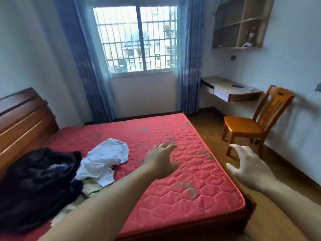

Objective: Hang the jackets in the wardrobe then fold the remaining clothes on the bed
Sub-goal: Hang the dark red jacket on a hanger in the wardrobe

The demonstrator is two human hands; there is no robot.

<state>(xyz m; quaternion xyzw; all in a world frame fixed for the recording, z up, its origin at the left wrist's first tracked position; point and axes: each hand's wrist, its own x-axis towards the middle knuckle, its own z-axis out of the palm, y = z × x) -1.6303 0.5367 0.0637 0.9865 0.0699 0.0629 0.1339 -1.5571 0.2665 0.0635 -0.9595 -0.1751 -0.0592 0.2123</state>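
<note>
A pile of clothes lies on the left of the red quilted mattress [182, 171]: a dark, furry-looking garment [38, 185], a crumpled white garment [106, 159] and a pale cream piece [90, 188] partly under them. My left hand [161, 160] reaches out above the bare middle of the mattress, to the right of the white garment, fingers loosely spread and holding nothing. My right hand [250, 167] hovers over the mattress's right edge, fingers spread, empty. No wardrobe is in view.
A wooden headboard [24, 122] stands at the left. A wooden chair [255, 124] sits on the floor to the right of the bed, below a wall-mounted desk [232, 91] and shelf unit [241, 23]. A barred window with blue curtains [189, 66] is behind.
</note>
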